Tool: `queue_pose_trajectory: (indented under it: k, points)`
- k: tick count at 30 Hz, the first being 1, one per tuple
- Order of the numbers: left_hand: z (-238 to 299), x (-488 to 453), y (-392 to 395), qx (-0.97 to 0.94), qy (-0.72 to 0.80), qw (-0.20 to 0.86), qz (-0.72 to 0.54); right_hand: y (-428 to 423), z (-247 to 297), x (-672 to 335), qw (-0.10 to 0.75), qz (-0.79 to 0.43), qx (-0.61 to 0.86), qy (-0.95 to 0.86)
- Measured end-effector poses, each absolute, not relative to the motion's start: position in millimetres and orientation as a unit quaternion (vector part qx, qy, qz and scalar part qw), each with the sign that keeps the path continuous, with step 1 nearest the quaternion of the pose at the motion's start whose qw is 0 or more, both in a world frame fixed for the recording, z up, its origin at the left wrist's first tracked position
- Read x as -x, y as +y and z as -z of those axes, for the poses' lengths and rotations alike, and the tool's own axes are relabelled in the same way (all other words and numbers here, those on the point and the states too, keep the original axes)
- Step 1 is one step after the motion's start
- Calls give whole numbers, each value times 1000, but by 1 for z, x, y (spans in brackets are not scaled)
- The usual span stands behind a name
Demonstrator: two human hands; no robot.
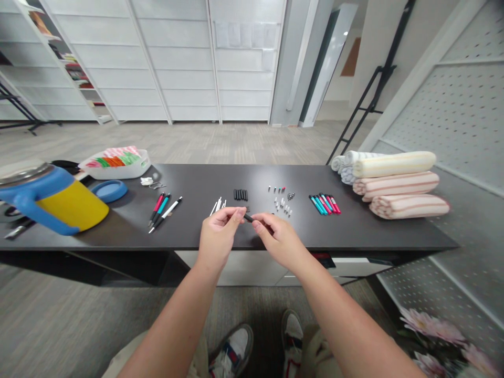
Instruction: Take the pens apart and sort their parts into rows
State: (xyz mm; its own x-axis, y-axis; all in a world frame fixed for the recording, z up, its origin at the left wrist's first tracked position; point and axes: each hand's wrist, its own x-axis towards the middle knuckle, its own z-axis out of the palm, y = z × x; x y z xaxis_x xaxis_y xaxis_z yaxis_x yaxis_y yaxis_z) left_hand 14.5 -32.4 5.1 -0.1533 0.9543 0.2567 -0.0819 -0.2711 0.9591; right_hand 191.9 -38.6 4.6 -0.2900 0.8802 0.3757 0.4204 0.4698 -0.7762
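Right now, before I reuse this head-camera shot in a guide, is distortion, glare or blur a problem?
In the head view, wide-angle distortion bends the white wall panels and stretches the left forearm; the mug's steel lid shows glare; the pen parts look soft.

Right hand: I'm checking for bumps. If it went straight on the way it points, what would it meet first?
The black pen part at the fingertips of the right hand, then the left hand just beyond it, though depth is hard to judge here.
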Motion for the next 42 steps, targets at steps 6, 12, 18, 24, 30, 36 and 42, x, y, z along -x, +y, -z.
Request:
queue_pose_trajectory:
  k: [6,12,18,24,30,36,42]
  points:
    - [-3,-16,-32,-468,437,434,-633,-38,-6,-190,418,-244,439,-757]
    - [-4,-13,-29,-461,440,422,-645,-41,-6,-189,402,-299,470,-727]
    - [-12,-8,-31,-517,462,381,-611,-41,-9,-189,406,-319,486,-705]
    - [-9,-2,-36,-705,483,158,-494,-45,-17,-189,421,-350,495,-675]
    - [-2,3,-36,-823,396,-32,-407,-43,-16,-191,411,-347,511,-670]
    - [1,2,-38,-842,369,-75,-386,-41,-14,-192,400,-334,533,-666]
    - [9,-4,-37,-827,408,-60,-383,-43,-13,-189,392,-269,560,-679]
